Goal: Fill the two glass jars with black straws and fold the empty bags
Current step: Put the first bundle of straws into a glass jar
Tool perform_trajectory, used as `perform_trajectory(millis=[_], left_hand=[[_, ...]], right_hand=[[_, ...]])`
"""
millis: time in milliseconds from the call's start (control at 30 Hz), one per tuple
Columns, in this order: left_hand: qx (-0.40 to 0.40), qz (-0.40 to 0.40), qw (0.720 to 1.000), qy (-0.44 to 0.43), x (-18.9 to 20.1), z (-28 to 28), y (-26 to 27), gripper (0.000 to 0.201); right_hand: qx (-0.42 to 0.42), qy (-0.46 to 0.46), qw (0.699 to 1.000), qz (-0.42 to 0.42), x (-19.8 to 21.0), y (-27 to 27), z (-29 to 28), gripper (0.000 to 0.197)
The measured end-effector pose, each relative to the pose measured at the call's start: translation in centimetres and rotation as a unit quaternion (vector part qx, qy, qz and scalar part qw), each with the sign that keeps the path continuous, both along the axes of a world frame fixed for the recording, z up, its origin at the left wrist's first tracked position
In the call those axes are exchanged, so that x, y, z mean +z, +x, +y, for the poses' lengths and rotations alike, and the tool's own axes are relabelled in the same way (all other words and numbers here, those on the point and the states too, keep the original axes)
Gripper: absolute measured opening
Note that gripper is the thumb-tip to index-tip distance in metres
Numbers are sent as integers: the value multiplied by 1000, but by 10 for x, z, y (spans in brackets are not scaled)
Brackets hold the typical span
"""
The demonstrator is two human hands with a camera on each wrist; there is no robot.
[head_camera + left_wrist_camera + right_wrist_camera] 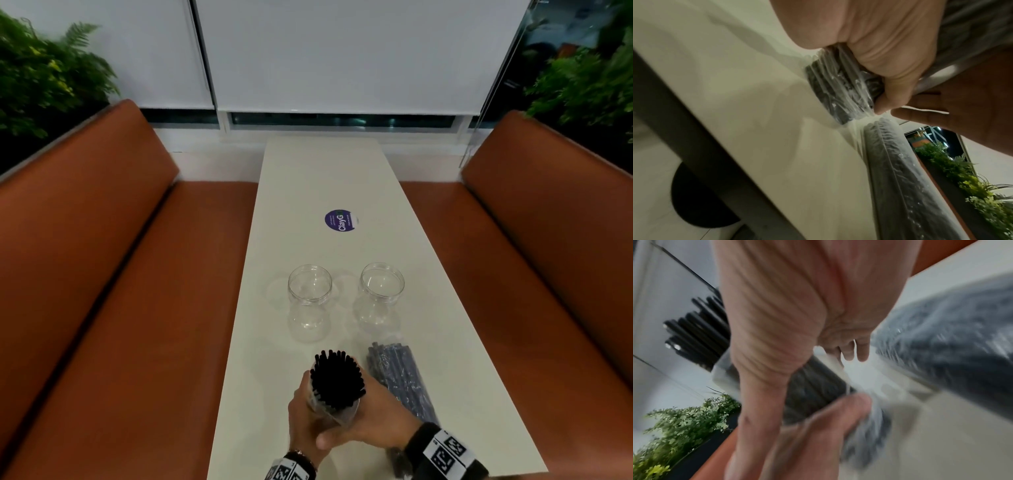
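Two clear glass jars, the left jar (pixel 310 301) and the right jar (pixel 381 293), stand upright and hold nothing at the middle of the white table (pixel 308 178). Near the table's front I hold a clear bag of black straws (pixel 337 380) upright, with the straw ends sticking out of its top. My left hand (pixel 305 421) grips the bag's lower part (pixel 840 87), and my right hand (pixel 373 418) wraps round the bundle (pixel 694 335) from the right. A second, full bag of straws (pixel 399 380) lies flat on the table just right of my hands.
A round purple sticker (pixel 340 220) lies on the table beyond the jars. Orange benches (pixel 102 274) run along both long sides of the table. Green plants (pixel 44 78) stand behind the benches, and white blinds (pixel 342 54) cover the window ahead.
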State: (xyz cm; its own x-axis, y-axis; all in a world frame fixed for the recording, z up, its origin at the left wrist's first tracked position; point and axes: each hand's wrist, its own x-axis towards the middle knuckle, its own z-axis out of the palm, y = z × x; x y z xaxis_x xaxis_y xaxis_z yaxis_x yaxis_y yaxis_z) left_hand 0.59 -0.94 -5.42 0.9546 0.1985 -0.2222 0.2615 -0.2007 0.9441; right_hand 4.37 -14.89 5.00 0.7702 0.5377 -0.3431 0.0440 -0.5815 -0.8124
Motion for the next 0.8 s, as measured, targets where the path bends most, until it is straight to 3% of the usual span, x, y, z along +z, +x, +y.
perform_trajectory(millis=[133, 267, 400, 500, 633, 800], left_hand=[[61, 4, 998, 26, 32, 0, 4, 50], [119, 13, 993, 18, 52, 38, -3, 67], [152, 8, 987, 49, 76, 85, -13, 97], [119, 39, 985, 122, 109, 114, -22, 97], [107, 92, 972, 187, 127, 150, -32, 85], [34, 134, 952, 273, 158, 168, -28, 70]], right_hand=[[53, -126, 990, -33, 30, 32, -18, 103], [-33, -111, 973, -202, 46, 76, -8, 53], [-11, -160, 939, -304, 41, 106, 37, 47], [-2, -212, 920, -329, 28, 123, 59, 47], [12, -258, 899, -354, 16, 129, 65, 23], [41, -256, 903, -342, 17, 107, 55, 24]])
